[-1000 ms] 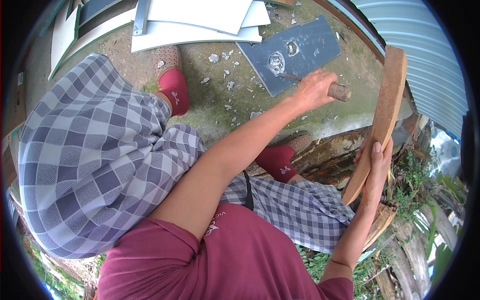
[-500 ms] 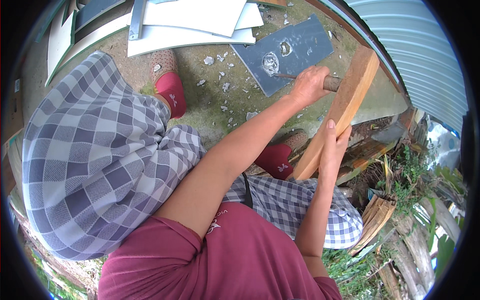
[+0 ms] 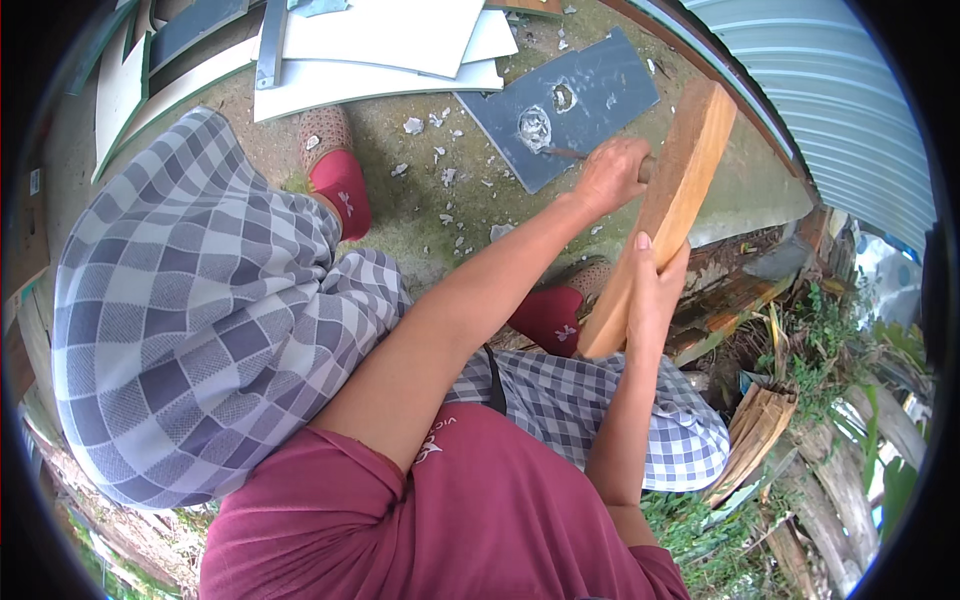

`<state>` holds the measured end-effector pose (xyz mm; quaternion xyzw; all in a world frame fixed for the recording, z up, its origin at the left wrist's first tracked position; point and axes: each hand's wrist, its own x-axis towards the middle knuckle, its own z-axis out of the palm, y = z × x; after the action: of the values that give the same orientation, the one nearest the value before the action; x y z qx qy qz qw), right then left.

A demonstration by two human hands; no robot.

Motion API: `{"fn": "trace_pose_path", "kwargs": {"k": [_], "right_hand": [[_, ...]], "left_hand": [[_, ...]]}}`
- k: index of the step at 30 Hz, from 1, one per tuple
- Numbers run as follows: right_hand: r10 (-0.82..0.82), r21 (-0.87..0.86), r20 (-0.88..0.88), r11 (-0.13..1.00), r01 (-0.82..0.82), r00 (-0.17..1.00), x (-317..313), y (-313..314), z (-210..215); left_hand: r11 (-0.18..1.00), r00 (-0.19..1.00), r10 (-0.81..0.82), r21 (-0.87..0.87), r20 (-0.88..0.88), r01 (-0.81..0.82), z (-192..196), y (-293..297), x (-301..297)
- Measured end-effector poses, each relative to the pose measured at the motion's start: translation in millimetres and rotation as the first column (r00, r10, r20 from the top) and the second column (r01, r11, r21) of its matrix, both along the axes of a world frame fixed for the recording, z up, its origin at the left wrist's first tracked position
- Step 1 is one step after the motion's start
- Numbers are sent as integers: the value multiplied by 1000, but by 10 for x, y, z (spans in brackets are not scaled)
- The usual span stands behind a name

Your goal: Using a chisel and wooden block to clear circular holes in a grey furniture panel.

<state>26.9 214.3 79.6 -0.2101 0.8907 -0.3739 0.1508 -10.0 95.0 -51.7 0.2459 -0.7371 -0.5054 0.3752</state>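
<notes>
My left hand (image 3: pixel 612 174) is wrapped round the handle of a chisel-like tool with a thin metal shank (image 3: pixel 566 153). Its tip meets a dark grey board (image 3: pixel 610 95) at the edge of a rough, broken patch (image 3: pixel 534 128). A second ragged hole (image 3: pixel 563 97) lies just beyond. In my right hand (image 3: pixel 657 285) is a thick wooden block (image 3: pixel 672 180), gripped near its lower part and tilted. The block's face is beside the handle's end (image 3: pixel 648 168); whether they touch I cannot tell.
White panels (image 3: pixel 380 45) are stacked at the far left, with a metal strip (image 3: pixel 270 45) on them. Pale broken bits (image 3: pixel 449 177) litter the concrete. My shoes (image 3: pixel 326 135) flank the work. A corrugated metal sheet (image 3: pixel 810 90) rises at right, above split wood (image 3: pixel 752 440) and plants.
The wooden block in my right hand has shifted left toward the tool's handle, and less of the handle shows. My left hand keeps its grip, and the tip stays at the broken patch.
</notes>
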Motion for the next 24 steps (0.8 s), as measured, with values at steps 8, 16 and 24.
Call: {"fn": "trace_pose_path", "kwargs": {"k": [8,16,24], "right_hand": [[-209,-576,-54,805,141,976,-275,-87,882],[-39,-227,161,971,75,986,-343,94,31],[-154,-163,-350,981,102,924,-228,-2,-43]], "left_hand": [[996,1000,12,89,1,-13,101,-87,10],[998,999,-15,61,36,13,18,-53,7],[998,1000,3,68,19,-5,72,-6,-18]]}}
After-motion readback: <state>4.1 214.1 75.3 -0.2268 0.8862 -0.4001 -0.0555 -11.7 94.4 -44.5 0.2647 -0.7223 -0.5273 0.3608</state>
